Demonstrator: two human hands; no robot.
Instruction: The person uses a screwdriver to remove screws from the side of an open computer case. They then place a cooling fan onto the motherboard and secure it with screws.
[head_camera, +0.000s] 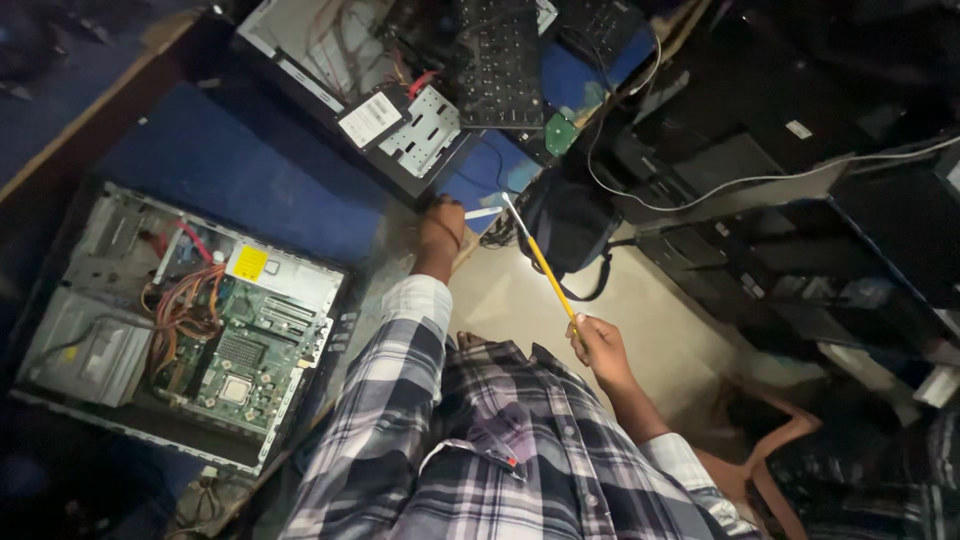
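Looking down from the head view, the right hand (600, 345) pinches the end of a long yellow stick (545, 268), so its thin tip reaches far. The left hand (440, 225) rests at the edge of the blue table (240, 165); it may hold a small white thing, but I cannot tell. An open grey computer case (180, 320) lies flat, showing a green board and orange wires.

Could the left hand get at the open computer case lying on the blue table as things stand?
Probably yes: the left hand rests at the table edge, and bare blue surface lies between it and the open computer case.
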